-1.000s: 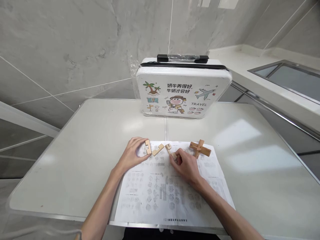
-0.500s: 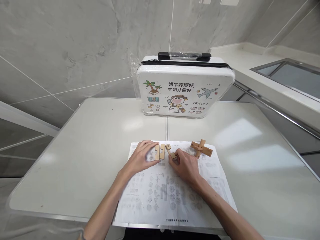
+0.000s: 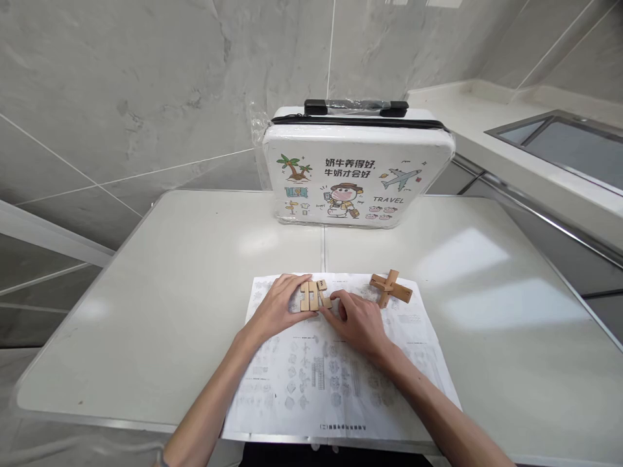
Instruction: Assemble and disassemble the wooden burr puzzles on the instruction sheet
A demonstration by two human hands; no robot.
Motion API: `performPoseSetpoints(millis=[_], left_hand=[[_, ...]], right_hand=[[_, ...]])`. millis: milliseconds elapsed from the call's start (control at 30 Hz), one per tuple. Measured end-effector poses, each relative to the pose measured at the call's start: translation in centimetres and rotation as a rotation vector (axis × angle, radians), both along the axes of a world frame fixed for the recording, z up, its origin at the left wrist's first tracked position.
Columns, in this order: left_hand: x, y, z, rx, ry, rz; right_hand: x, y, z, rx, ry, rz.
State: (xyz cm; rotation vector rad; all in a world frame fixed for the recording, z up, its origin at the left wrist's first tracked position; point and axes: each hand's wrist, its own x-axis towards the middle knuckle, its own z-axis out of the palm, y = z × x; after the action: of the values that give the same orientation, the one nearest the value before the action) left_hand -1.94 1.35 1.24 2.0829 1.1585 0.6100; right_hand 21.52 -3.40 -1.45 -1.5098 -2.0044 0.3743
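Three light notched wooden puzzle pieces lie side by side on the printed sheet. My left hand [image 3: 278, 303] curves around the left wooden puzzle piece [image 3: 304, 297], fingers at its far end and thumb along the near ends. Beside it is the middle wooden puzzle piece [image 3: 313, 296]. The right wooden puzzle piece [image 3: 326, 302], with a dark mark on its far end, tilts slightly against the middle one. Thumb and index finger of my right hand [image 3: 361, 319] grip its near right end. A darker assembled wooden cross [image 3: 390, 288] rests to the right of that hand.
The printed paper sheet [image 3: 335, 402], covered in small diagrams, lies under both hands at the front edge of the white table [image 3: 146, 324]. A white cartoon suitcase [image 3: 360, 149] in plastic wrap stands at the back, before a grey wall. A counter [image 3: 452, 104] runs along the right.
My right hand has shifted left with the marked piece, bringing it up against the other two. The left hand stays around its pieces. The wooden cross has not been moved.
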Motion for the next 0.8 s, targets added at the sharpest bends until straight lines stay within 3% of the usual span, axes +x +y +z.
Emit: performPoseSetpoints(millis=[433,800], left_hand=[[0.6,-0.2,-0.2,-0.005,0.001,0.030],[-5.2,1.2,0.4,0.065,0.079,0.225]], right_hand=[[0.3,0.1,-0.1,-0.058,0.024,0.117],[0.5,0.2,-0.5,-0.107,0.062,0.082]])
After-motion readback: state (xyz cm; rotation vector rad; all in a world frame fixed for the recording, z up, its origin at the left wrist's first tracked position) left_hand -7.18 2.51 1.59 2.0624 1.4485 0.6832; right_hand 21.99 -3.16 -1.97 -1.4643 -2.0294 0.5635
